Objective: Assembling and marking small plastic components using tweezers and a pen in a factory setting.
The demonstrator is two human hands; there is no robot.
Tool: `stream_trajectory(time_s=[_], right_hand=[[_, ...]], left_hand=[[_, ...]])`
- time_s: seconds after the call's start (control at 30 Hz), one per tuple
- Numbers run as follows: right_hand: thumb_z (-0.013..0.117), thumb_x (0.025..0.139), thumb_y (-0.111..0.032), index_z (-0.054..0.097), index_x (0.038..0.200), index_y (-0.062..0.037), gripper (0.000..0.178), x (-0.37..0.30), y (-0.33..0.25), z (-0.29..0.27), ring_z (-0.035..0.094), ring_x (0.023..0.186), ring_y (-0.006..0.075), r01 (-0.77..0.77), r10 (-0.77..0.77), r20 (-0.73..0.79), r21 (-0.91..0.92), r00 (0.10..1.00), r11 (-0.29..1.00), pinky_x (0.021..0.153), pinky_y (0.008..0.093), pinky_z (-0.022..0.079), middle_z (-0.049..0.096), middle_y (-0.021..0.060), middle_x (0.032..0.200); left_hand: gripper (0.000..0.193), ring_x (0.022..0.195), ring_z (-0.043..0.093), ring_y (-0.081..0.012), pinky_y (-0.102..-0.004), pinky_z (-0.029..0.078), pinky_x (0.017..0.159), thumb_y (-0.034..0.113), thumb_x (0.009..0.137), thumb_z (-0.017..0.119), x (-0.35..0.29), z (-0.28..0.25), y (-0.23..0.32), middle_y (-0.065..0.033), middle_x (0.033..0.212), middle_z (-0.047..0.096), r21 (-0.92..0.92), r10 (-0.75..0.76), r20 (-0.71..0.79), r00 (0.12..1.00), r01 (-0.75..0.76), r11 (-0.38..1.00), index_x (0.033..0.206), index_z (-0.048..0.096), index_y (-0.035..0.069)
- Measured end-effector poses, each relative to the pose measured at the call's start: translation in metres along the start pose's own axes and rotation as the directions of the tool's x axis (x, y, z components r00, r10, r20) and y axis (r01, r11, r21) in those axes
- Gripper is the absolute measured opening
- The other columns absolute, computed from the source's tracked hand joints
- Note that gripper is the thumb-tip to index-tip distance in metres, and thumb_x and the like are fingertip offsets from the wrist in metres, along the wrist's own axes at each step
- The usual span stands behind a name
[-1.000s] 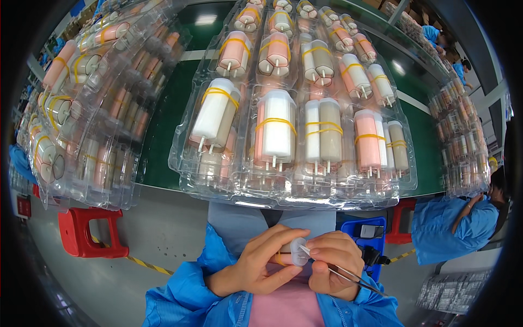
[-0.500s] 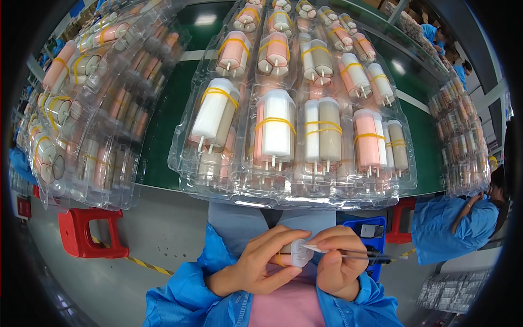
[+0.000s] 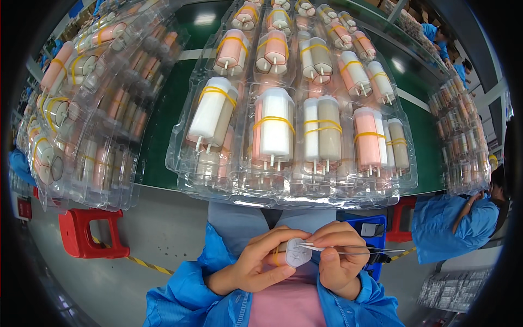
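My left hand (image 3: 251, 265) is closed around a small bundle of tubes with a yellow rubber band (image 3: 276, 255) about it. The bundle's whitish end face (image 3: 298, 253) points to the right and has small slots or marks on it. In my right hand (image 3: 342, 256), thin metal tweezers (image 3: 376, 249) are pinched between thumb and fingers. A narrow white piece at their left end meets the upper edge of the end face; I cannot tell whether it is part of the tweezers.
Ahead, stacked clear plastic trays (image 3: 261, 199) hold banded bundles of pink, white and grey tubes on a green bench (image 3: 163, 163). More trays (image 3: 109, 185) rise at left. Red stools (image 3: 81, 234) stand at left and right. A blue bin (image 3: 378, 240) is beside my right hand; a co-worker (image 3: 447, 220) sits right.
The bundle has turned in my left hand, so its whitish end face shows more fully. My right hand and the tweezers have shifted slightly, and the tweezers' two arms now show apart.
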State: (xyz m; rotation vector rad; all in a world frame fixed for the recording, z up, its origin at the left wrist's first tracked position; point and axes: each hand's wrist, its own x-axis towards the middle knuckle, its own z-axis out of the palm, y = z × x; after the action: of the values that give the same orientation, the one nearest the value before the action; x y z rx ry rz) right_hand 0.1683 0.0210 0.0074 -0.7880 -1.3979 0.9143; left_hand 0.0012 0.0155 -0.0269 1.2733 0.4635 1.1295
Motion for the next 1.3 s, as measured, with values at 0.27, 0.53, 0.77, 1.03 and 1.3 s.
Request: stream_trajectory(time_s=[0.27,0.53,0.77,1.03,1.3], right_hand=[[0.063,0.083,-0.007,0.063,0.088,0.0048,0.012,0.0020,-0.0010,-0.0008,0.064,0.071,0.0203,-0.006,0.007,0.026,-0.034,1.000,0.999,0.058,0.0262,0.048,0.066,0.0187,0.084],[0.063,0.084,-0.007,0.063,0.088,0.0040,0.012,0.0016,-0.0002,-0.0006,0.064,0.071,0.0204,-0.005,0.006,0.024,-0.024,1.000,1.000,0.059,0.0263,0.048,0.066,0.0186,0.083],[0.064,0.083,-0.007,0.063,0.087,0.0032,0.011,0.0023,0.0008,0.0007,0.063,0.068,0.0197,-0.032,0.032,0.026,-0.026,0.999,0.999,0.057,0.0260,0.048,0.066,0.0173,0.082],[0.064,0.081,-0.005,0.063,0.085,0.0035,0.009,0.0049,0.0015,-0.0048,0.062,0.067,0.0189,-0.036,0.038,0.082,-0.027,0.996,0.999,0.056,0.0262,0.048,0.066,0.0167,0.081],[0.064,0.081,-0.005,0.063,0.087,0.0042,0.011,0.0026,0.0028,-0.0008,0.063,0.068,0.0190,-0.043,0.042,0.022,0.049,0.999,0.998,0.058,0.0261,0.048,0.066,0.0179,0.083]], left_hand=[[0.051,0.091,0.055,-0.0235,-0.0317,0.042,0.079,0.012,0.081,0.063,-0.0008,0.0004,0.0005,-0.0180,0.109,0.057,0.027,0.001,-0.014,1.000,-0.001,1.000,0.125,0.046,-0.008],[0.051,0.089,0.054,-0.0232,-0.0317,0.042,0.077,0.012,0.081,0.063,0.0004,0.0005,0.0018,-0.0179,0.107,0.058,0.032,0.010,-0.017,1.000,-0.010,0.999,0.124,0.047,-0.008],[0.051,0.089,0.055,-0.0241,-0.0317,0.042,0.078,0.012,0.080,0.064,-0.0017,-0.0018,0.0010,-0.0185,0.107,0.058,0.054,0.006,-0.019,1.000,-0.005,0.999,0.124,0.047,-0.009],[0.051,0.092,0.057,-0.0249,-0.0319,0.043,0.080,0.012,0.081,0.064,0.0009,-0.0038,0.0055,-0.0189,0.107,0.057,0.083,0.010,0.018,1.000,-0.011,0.997,0.124,0.048,-0.009],[0.051,0.093,0.057,-0.0250,-0.0317,0.044,0.080,0.012,0.081,0.064,0.0004,-0.0042,0.0053,-0.0191,0.107,0.057,0.069,0.012,0.011,1.000,-0.013,0.998,0.124,0.048,-0.010]])
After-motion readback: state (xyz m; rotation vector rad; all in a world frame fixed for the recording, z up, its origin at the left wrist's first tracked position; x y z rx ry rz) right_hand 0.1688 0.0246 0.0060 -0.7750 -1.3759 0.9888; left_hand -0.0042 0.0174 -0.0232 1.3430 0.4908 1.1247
